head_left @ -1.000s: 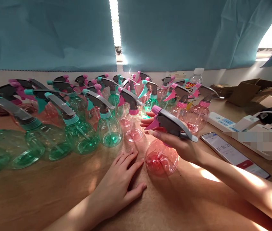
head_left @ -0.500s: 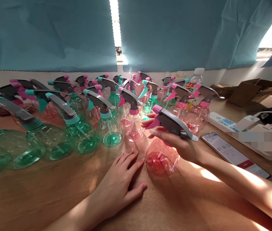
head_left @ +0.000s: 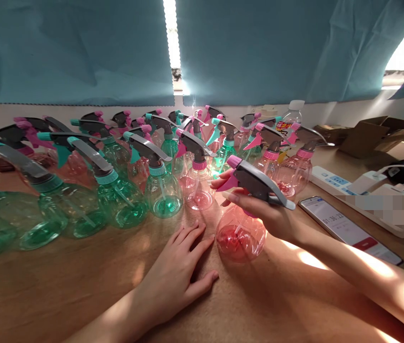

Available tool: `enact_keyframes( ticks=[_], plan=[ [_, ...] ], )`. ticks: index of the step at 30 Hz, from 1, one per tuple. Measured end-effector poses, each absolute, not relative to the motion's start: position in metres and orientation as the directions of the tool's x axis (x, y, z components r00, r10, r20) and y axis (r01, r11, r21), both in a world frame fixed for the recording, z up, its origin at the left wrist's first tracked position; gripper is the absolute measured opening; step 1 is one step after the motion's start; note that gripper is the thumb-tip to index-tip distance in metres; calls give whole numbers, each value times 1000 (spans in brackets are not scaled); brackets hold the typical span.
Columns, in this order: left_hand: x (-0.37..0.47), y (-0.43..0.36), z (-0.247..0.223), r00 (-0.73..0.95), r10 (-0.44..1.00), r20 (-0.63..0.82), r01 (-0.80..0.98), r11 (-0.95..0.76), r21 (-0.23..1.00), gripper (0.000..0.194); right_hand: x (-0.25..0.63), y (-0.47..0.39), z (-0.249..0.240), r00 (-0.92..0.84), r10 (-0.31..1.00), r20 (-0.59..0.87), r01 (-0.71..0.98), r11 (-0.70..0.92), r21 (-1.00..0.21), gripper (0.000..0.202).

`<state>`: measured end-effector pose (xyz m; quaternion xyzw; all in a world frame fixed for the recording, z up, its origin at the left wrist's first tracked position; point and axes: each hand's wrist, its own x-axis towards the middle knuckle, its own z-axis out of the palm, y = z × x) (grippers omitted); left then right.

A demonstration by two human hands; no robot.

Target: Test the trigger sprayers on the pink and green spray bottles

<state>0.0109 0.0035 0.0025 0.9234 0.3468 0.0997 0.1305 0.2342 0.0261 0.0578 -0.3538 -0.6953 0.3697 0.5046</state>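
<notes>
My right hand (head_left: 255, 207) is wrapped around the neck of a pink spray bottle (head_left: 240, 238), just under its grey and pink trigger head. The bottle stands upright on the wooden table (head_left: 273, 300), and its collar is mostly hidden by my fingers. To the left of it, my left hand (head_left: 185, 262) lies flat on the wood with its fingers spread, holding nothing. Just beyond my fingertips are another pink spray bottle (head_left: 199, 193) and a green spray bottle (head_left: 163, 197).
Several green and pink spray bottles stand in rows across the back and left. On the right lie a phone (head_left: 348, 231) showing a timer and a white power strip (head_left: 366, 202) with plugs and cables. Behind them is an open cardboard box (head_left: 369, 138).
</notes>
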Motion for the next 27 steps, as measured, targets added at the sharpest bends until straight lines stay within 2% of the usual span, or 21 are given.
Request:
enact_keyframes(
  ticks=[8, 22, 27],
  plan=[
    [11, 4, 2, 743, 664, 86, 616, -728, 303, 55, 233, 25, 60, -237, 869, 435, 132, 472, -872, 31],
    [11, 4, 3, 747, 662, 63, 624, -731, 276, 55, 232, 27, 59, -252, 855, 453, 81, 485, -871, 28],
    [11, 4, 2, 747, 660, 82, 618, -734, 282, 55, 233, 26, 61, -250, 866, 432, 154, 476, -866, 24]
  ],
)
